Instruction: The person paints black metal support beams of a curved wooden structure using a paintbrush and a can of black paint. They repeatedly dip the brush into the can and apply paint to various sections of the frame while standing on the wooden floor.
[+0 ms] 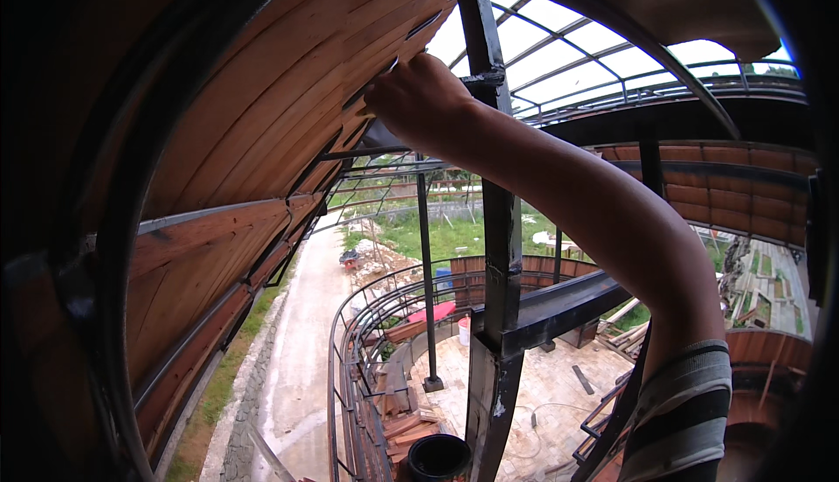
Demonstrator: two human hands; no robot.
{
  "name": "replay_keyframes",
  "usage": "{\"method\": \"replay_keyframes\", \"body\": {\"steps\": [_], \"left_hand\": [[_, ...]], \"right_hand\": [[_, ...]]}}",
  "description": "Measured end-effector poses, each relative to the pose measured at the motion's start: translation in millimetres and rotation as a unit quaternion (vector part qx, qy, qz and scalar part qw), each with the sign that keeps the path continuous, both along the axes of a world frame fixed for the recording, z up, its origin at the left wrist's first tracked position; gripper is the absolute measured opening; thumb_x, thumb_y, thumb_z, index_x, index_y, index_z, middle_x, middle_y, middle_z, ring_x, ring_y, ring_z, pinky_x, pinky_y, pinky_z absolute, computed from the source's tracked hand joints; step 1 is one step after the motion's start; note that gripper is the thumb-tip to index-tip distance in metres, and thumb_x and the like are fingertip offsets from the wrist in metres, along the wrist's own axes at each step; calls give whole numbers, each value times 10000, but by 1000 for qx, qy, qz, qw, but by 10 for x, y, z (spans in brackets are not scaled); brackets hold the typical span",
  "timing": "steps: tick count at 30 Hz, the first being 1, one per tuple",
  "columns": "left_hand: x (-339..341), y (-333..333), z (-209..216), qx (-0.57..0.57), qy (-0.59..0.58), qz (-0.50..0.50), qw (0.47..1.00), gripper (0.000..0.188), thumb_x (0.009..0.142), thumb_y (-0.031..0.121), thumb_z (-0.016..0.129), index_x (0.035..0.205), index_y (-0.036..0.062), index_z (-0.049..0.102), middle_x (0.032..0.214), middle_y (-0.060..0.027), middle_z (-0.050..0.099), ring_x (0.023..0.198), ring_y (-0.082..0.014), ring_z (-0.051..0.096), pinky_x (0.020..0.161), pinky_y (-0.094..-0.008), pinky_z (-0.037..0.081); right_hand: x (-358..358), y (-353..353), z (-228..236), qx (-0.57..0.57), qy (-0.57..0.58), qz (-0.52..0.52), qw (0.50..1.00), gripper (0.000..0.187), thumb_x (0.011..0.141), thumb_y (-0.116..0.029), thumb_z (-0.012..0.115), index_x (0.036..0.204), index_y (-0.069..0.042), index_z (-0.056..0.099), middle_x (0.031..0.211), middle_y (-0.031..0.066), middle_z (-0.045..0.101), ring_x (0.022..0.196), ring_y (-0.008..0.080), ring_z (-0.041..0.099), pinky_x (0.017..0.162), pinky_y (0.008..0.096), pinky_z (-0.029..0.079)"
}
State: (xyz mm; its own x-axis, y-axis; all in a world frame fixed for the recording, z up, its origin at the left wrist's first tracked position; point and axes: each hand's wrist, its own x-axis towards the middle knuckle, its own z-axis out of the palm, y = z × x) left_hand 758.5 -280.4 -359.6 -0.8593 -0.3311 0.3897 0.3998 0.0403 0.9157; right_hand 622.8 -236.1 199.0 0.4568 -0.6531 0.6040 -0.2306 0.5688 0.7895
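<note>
My right hand is raised at the upper middle, against the edge of the slanted wooden plank panel. Its fingers are curled closed, and its back hides most of what they grip. A small pale tip shows beside the fingers, too small to name. From the lower right my bare forearm reaches up and across, with a grey and black striped sleeve at the elbow. Just right of the hand stands a dark metal post. My left hand is out of view.
A dark metal beam joins the post. Below lie a paved floor and a curved railing. A black open-topped container is at the bottom, near stacked wood boards. A pale road runs along the left.
</note>
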Motion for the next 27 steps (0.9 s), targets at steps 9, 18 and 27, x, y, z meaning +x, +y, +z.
{"method": "replay_keyframes", "body": {"steps": [9, 18, 27], "left_hand": [[13, 37, 47, -11, -4, 28, 1000, 971, 760, 134, 926, 1557, 107, 373, 1395, -147, 595, 1159, -241, 660, 891, -463, 591], [26, 99, 19, -18, -9, 51, 998, 1027, 727, 98, 941, 1566, 102, 348, 1406, -143, 584, 1188, -238, 645, 926, -455, 577], [38, 256, -5, -26, -13, 56, 998, 1085, 695, 62, 956, 1575, 97, 323, 1418, -139, 574, 1217, -234, 629, 962, -447, 564]], "right_hand": [[-119, 189, 1086, -174, 44, 93, 979, 388, 865, -89, 816, 1242, -169, 769, 1104, 69, 792, 928, 205, 789, 688, 349, 632], [-354, 470, 457, -70, 105, 87, 988, 181, 928, -160, 750, 1107, -187, 753, 1010, 29, 780, 906, 177, 788, 682, 345, 603], [-330, 1493, 170, -129, -159, 318, 926, 232, 1017, -233, 733, 1206, -99, 744, 854, 84, 774, 672, 173, 725, 584, 318, 540]]}}
